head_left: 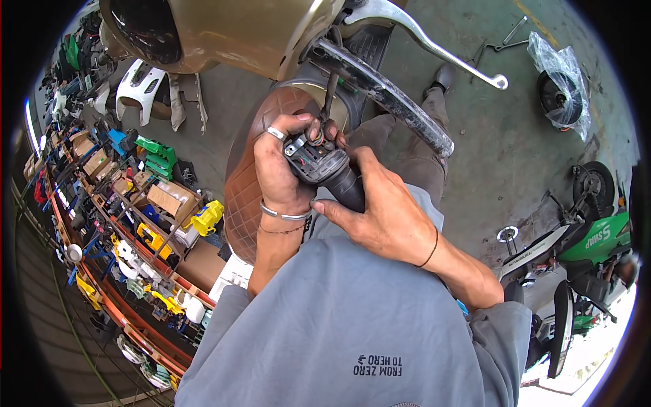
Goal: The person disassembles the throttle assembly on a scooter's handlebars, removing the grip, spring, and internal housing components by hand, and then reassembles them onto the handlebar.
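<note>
Over my lap I hold a black handlebar switch housing (319, 163) with its inside exposed, small wires and metal contacts showing. My left hand (279, 166) is closed around the housing's left side, its fingertips pinching near the wires at the top. A black rubber grip (344, 188) extends from the housing, and my right hand (390, 210) is wrapped round it, thumb below. A dark cable (330, 95) runs up from the housing toward the scooter. Just beyond my hands is the scooter's bare, scuffed handlebar tube (386, 95), with a silver brake lever (434, 51) above it.
The gold scooter body (237, 34) fills the top; its brown quilted seat (247, 197) lies left of me. Shelves with parts and boxes (173, 197) line the left. A plastic-wrapped wheel (559, 95) and wrenches (512, 37) lie right. A green motorbike (590, 244) stands lower right.
</note>
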{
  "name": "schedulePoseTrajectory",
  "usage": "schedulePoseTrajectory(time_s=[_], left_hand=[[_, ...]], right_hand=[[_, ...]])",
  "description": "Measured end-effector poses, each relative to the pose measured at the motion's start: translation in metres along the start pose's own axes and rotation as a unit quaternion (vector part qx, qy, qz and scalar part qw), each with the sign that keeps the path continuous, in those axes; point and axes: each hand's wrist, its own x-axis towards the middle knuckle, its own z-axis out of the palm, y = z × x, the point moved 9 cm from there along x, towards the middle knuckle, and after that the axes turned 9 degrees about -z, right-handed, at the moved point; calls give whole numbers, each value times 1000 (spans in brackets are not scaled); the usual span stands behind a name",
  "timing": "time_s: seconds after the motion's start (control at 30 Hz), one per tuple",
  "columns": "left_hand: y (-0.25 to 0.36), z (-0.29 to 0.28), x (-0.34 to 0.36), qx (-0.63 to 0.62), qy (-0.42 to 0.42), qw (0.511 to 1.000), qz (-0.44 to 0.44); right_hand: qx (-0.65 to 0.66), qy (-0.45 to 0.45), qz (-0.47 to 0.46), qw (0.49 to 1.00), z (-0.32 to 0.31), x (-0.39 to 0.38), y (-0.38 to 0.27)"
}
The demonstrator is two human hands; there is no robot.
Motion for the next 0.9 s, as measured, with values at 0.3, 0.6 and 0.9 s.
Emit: schedulePoseTrajectory(time_s=[0.3,0.6,0.9], left_hand=[[-7,5,4,51,31,998,-32],[-8,9,2,51,32,998,-29],[-12,23,3,107,9,992,-73]], right_hand=[[40,137,-172,975,-31,-13,-14],[-14,167,-192,967,-26,-11,-25],[-64,175,-182,965,-28,-13,-20]])
